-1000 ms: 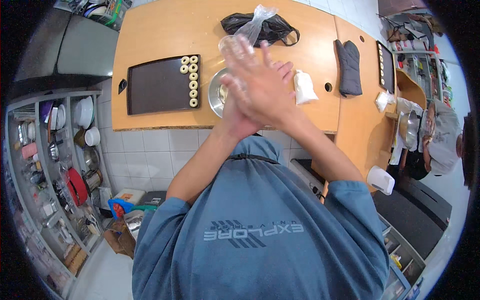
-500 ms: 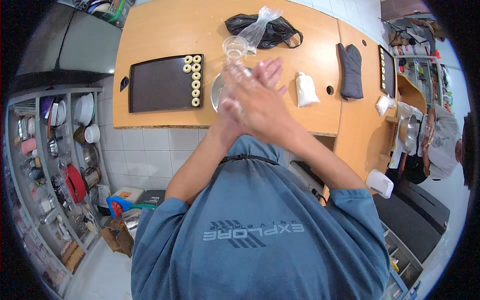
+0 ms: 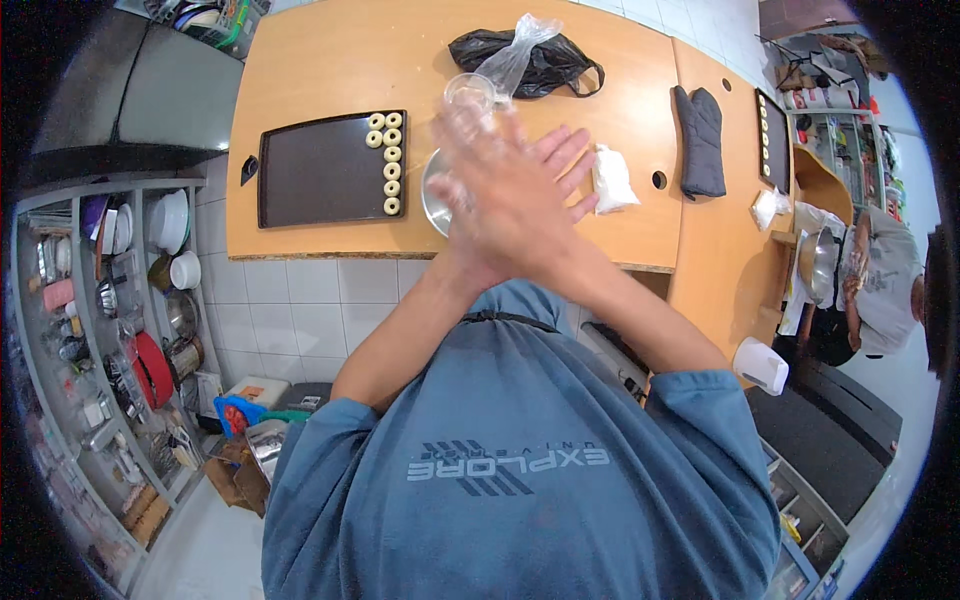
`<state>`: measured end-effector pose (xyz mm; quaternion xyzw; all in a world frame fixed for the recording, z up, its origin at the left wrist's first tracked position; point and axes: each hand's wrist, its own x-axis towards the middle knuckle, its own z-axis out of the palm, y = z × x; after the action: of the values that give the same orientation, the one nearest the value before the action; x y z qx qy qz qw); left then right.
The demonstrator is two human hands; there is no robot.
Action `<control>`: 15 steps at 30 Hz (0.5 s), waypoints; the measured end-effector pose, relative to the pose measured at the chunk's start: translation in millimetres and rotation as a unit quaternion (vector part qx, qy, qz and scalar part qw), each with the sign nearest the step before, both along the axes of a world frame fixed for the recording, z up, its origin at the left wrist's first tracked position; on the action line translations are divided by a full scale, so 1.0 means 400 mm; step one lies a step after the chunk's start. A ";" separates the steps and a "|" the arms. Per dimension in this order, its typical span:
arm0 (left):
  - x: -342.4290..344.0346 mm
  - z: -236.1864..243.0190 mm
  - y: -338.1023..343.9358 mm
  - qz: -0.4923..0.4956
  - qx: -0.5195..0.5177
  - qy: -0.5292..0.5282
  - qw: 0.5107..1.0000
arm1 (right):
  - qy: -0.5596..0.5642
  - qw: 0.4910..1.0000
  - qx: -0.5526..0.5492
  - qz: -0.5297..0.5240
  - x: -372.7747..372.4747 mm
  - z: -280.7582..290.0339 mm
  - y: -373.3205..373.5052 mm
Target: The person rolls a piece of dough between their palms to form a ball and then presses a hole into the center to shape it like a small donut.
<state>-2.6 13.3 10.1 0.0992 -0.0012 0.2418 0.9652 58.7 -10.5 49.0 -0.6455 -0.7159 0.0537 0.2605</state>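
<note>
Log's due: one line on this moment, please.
right hand: over left hand; between them: hidden; metal bowl: partly hidden; black tray: dough rings

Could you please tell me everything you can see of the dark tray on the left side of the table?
The dark tray is a shallow, brownish-black rectangle with a thin raised rim, seemingly metal. It lies flat on the wooden table, near its front edge. Eight pale, doughy-looking rings rest on it: six down its right side, two beside the topmost. The remaining surface is bare, and neither hand touches it.
</note>
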 end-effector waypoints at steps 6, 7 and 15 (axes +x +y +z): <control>-0.011 -0.003 0.006 0.002 -0.016 0.000 1.000 | -0.013 0.997 -0.027 0.071 0.032 -0.027 -0.045; -0.012 0.002 0.001 -0.003 -0.023 -0.001 1.000 | -0.033 0.999 -0.016 0.021 0.044 -0.021 -0.026; -0.005 -0.006 0.000 0.000 -0.028 0.004 1.000 | 0.037 0.997 0.002 0.070 0.016 -0.016 -0.047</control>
<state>-4.4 13.4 7.7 0.0728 0.0095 0.2414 0.9676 65.0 -29.4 42.5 -0.5908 -0.7495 0.0937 0.2837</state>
